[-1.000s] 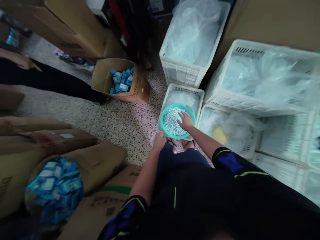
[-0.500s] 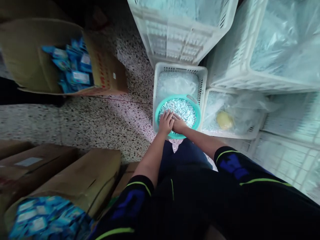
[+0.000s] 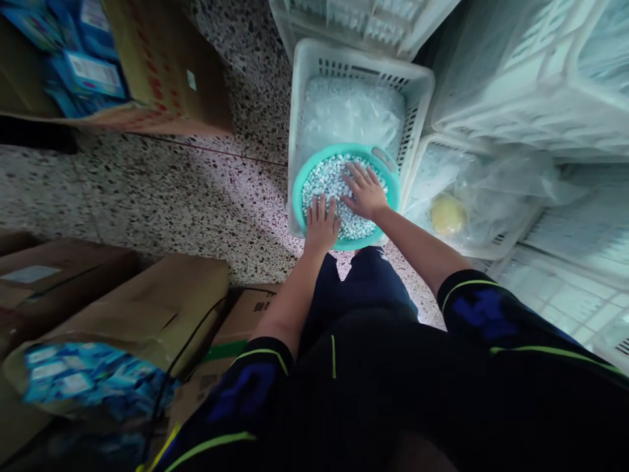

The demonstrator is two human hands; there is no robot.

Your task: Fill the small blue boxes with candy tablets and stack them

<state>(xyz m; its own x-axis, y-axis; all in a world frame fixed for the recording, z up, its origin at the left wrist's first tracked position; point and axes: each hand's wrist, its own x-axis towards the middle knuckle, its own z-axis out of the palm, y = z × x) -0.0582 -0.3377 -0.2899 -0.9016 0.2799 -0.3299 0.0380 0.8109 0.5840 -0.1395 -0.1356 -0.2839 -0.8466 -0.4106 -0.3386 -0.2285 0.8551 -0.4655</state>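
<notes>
A round turquoise basin (image 3: 297, 203) with a slotted handle rests over the near part of a white plastic crate (image 3: 295, 118). Small whitish pellets (image 3: 330, 172) fill the basin. My left hand (image 3: 322, 226) lies palm down on the pellets at the near left, its fingers spread. Farther right, my right hand (image 3: 366, 191) is also palm down with fingers apart, touching the pellets. Neither hand grips anything I can see. Behind the basin, a clear plastic bag (image 3: 351, 115) of pale contents sits in the crate.
To the right, another crate (image 3: 484, 246) holds clear plastic and a yellow round thing (image 3: 448, 214). Taller white crates (image 3: 496, 85) stand behind. On the left are a cardboard box (image 3: 171, 72) of blue packets (image 3: 93, 73) and more cartons (image 3: 162, 301) on the speckled floor (image 3: 196, 190).
My hands were together at the basin's left side; now they are apart, the right one moved right and away from me. The view has shifted closer to the basin.
</notes>
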